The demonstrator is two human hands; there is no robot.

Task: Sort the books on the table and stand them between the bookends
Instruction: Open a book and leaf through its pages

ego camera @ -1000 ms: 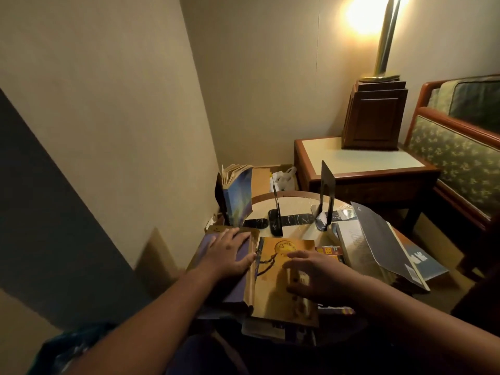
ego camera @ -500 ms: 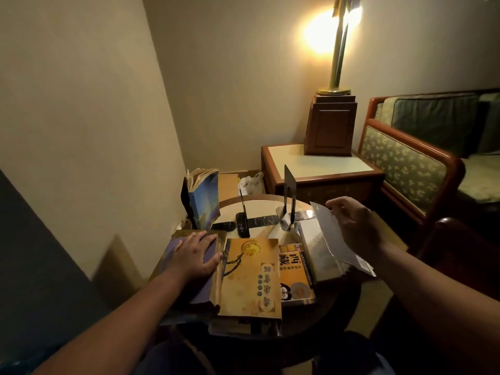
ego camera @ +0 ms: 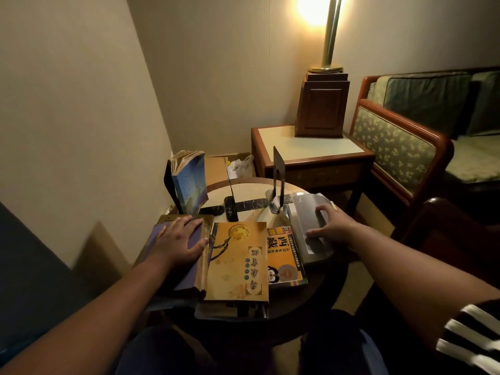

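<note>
L hand [ego camera: 179, 242] flat on purple book [ego camera: 157, 234]; R hand [ego camera: 333, 226] on grey book [ego camera: 305, 221].

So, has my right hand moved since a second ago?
Yes. The right hand went rightward off the yellow book onto the grey book, near the right bookend.

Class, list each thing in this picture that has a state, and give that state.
Blue paperback book, upright against black metal bookend.
Purple hardcover book, flat, under left hand.
Yellow paperback book, flat, closed.
Grey book, flat, under right hand.
Brass lamp, lit.
</note>
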